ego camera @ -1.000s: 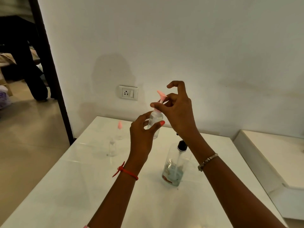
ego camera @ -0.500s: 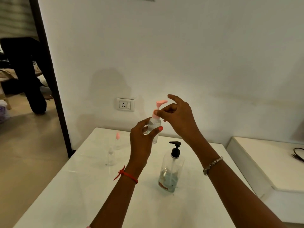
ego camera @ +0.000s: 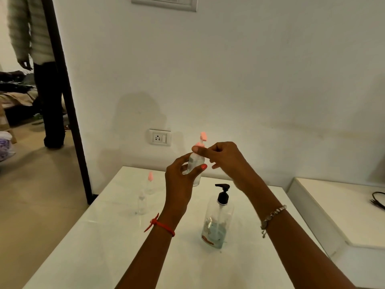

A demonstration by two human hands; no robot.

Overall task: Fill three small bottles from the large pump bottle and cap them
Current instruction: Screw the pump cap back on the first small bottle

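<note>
**Above the counter, capping a small bottle**

On the counter [ego camera: 104, 247] at left stand two small bottles [ego camera: 142, 203]. Your left hand [ego camera: 181, 184] grips the raised bottle [ego camera: 194, 163]; your right hand [ego camera: 227, 161] pinches its pink cap [ego camera: 202, 140]. The pump bottle [ego camera: 217, 222] stands beneath.

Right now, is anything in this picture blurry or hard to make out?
Head view: dim, warm light; the pink cap above the hands is smeared by motion blur; the two clear small bottles nearly vanish against the white table; straight edges bow from wide-angle distortion.

White wall [ego camera: 250, 69] ahead of me with socket [ego camera: 160, 137], white table [ego camera: 100, 247] below, dark doorframe [ego camera: 64, 97] left, beige floor [ego camera: 31, 195] beyond.
</note>
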